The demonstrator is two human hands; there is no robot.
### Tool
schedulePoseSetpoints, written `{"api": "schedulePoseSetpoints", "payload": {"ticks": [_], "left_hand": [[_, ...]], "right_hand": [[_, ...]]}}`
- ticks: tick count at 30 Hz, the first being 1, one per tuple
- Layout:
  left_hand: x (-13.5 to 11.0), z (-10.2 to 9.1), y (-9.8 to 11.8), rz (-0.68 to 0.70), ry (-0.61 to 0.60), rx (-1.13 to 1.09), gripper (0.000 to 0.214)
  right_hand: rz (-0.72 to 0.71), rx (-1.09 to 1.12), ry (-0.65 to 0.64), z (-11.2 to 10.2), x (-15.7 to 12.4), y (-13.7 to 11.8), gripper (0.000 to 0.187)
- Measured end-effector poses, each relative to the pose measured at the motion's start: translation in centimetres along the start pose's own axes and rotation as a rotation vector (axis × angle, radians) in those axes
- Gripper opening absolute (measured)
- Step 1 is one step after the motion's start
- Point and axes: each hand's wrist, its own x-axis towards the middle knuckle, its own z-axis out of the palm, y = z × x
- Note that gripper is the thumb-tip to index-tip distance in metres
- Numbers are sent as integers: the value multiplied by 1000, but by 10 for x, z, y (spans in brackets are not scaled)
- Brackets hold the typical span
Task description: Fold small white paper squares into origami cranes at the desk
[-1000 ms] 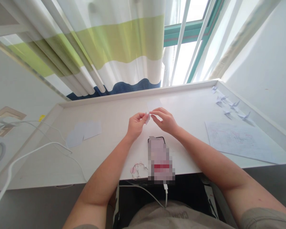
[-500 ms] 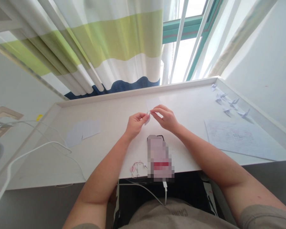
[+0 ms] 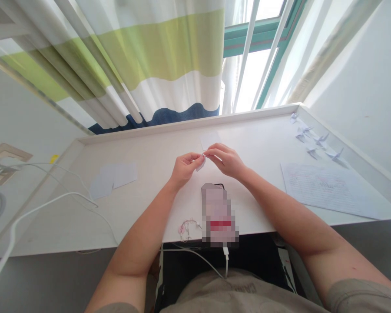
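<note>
Over the middle of the white desk, my left hand (image 3: 185, 169) is closed, pinching a small folded piece of white paper (image 3: 200, 164) between thumb and fingers. My right hand (image 3: 227, 161) meets it from the other side, its fingertips pinched together on the paper's upper end. Most of the paper is covered by fingers, so its exact shape is hard to make out. Behind the hands lies a flat white paper sheet (image 3: 209, 140), partly hidden by the right hand. Just in front of them rests a phone (image 3: 217, 208), its screen blurred out.
Several folded paper cranes (image 3: 321, 140) stand at the back right, behind a written sheet (image 3: 322, 187). Blank paper squares (image 3: 124, 174) lie on the left. A beaded strap (image 3: 186, 228) sits beside the phone. White cables (image 3: 52, 208) cross the left edge; another cable (image 3: 226, 258) enters the phone.
My right fingertips have closed in slightly on the folded paper's upper end. My left hand keeps its hold, and the view has shifted a little.
</note>
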Motion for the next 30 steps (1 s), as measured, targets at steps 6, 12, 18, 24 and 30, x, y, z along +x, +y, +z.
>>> {"api": "schedulePoseSetpoints", "payload": {"ticks": [6,12,18,24,30], "left_hand": [[-1,-2,3,-57,-29,-15,37],[0,-4,4,-119,-50,-47,37],[0,-6,2,-149,-60,-80,34],[-1,-5,1,-170,-53,-104,33],[0,-4,-1,-149,-73,-80,35]], "right_hand": [[-8,-27,-47,-2,1,-2,17],[68,78,-67,-1,0,-5,16],[162,297,-8,-1,3,-8,17],[294,439,37,0,5,-13,12],[473,549,37,4,5,-15,11]]}}
